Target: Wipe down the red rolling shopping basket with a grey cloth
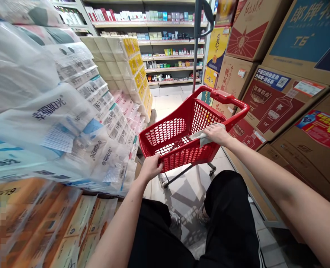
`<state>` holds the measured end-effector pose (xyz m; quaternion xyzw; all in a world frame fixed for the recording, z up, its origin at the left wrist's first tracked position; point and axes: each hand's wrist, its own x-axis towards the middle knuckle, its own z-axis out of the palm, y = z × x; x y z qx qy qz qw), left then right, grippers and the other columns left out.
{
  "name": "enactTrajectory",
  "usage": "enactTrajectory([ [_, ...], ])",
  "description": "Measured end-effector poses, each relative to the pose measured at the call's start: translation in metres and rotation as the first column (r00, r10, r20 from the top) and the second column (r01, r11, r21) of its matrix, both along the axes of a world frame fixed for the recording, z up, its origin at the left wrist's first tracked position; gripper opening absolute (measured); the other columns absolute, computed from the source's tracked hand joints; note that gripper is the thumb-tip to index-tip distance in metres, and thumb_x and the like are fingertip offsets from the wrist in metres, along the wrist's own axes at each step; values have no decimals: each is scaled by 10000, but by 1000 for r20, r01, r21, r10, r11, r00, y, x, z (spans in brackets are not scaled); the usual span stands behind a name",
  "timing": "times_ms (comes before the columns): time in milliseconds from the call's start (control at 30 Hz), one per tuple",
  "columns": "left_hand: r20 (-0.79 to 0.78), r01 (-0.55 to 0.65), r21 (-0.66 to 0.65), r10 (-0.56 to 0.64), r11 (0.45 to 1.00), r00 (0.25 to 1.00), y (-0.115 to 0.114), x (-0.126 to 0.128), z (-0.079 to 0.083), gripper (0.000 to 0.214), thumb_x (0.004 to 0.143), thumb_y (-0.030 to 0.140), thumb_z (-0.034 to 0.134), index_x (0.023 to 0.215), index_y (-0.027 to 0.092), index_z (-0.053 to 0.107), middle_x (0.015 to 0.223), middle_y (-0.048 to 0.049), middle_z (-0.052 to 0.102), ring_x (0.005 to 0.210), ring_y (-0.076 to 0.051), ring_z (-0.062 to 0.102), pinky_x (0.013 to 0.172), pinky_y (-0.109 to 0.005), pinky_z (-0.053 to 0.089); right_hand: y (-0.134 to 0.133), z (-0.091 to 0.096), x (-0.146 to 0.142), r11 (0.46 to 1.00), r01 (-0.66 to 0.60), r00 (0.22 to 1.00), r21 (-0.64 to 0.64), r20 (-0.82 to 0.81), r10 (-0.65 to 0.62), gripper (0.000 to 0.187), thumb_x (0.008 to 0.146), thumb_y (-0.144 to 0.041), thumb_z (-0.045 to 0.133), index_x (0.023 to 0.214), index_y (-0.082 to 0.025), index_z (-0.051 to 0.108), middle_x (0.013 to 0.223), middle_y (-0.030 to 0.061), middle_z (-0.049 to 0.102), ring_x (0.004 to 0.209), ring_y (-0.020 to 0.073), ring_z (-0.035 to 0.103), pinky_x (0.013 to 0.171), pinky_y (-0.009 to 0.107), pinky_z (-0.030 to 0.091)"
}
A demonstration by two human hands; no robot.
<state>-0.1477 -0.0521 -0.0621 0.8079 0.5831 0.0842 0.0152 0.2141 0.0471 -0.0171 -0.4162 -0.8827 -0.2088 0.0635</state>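
Placed at the centre of the frame, on the pale tiled floor (160, 96): a red plastic shopping trolley with lattice walls (181, 152), on grey metal legs (178, 175) with small casters. Hard to make out, behind the near wall, whether the brownish patch on the trolley's base is a thing or floor seen through the mesh. Stacked at the right: brown cardboard cartons with red and blue printing (282, 100), closed. Piled at the left: white and blue plastic-wrapped paper packs (75, 123), above orange-and-cream packs (53, 219) at lower left. Along the top, grey shelves (120, 25) lined with small coloured boxes and bottles (156, 16).

Hands apart, both on the trolley's near side. With the left hand (153, 167), clasping the rim at the near left corner, fingers curled over, arm rising from bottom centre. With the right hand (217, 134), bunching a pale grey cloth (204, 140) against the rim further right, palm down, forearm stretched diagonally in from lower right.
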Motion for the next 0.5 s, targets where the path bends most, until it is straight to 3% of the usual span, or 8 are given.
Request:
enactTrajectory([
  [133, -22, -8, 11, 8, 1000, 1000, -2, 4, 1, 73, 777, 272, 454, 778, 199, 464, 808, -57, 635, 755, -195, 600, 631, -282, 363, -8, -5, -15, 1000, 6, 999, -1, -33, -6, 264, 897, -316, 441, 950, -109, 597, 940, 141, 636, 914, 250, 542, 823, 348, 309],
  [367, -32, -10, 31, 11, 999, 999, -8, 9, 0, 89, 752, 274, 468, 790, 194, 474, 801, -60, 626, 748, -205, 596, 627, -289, 358, -37, -32, -128, 977, -162, 985, -140, -77, 152, 250, 869, -308, 479, 968, -103, 580, 946, 142, 640, 877, 233, 587, 771, 319, 353],
  [500, -18, -6, 29, 6, 1000, 1000, -10, 7, 1, 84, 746, 250, 476, 808, 194, 483, 827, -59, 630, 778, -204, 599, 642, -285, 365, -45, -38, -161, 965, -207, 975, -161, -111, 190, 245, 874, -317, 483, 974, -113, 574, 934, 128, 645, 864, 231, 597, 747, 310, 368],
])
